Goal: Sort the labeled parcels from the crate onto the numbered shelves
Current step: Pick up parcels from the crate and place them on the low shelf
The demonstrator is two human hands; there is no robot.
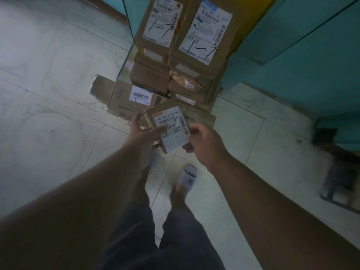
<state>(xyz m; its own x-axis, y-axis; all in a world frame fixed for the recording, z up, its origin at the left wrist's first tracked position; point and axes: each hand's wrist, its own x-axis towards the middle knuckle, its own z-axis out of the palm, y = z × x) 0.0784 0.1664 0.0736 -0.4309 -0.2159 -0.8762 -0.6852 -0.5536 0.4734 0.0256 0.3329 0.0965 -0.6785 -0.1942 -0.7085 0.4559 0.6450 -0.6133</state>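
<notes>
A small brown cardboard parcel [171, 125] with a white label handwritten "1-6" is held between both hands above the floor. My left hand [143, 131] holds its left edge, thumb on the label. My right hand [202, 140] pinches its right edge with curled fingers. Beyond it stands a stack of cardboard parcels [171, 75]. The top right parcel [202, 34] carries a label marked "1-7". The parcel to its left [161, 22] is also marked "1-7". Lower down, another box [134, 100] shows a barcode label.
Pale floor tiles [54, 106] spread to the left and front. A teal wall or shelf panel [302, 55] rises on the right, with a dark blurred object [339, 172] at the right edge. My feet in grey slippers [188, 176] stand below the parcel.
</notes>
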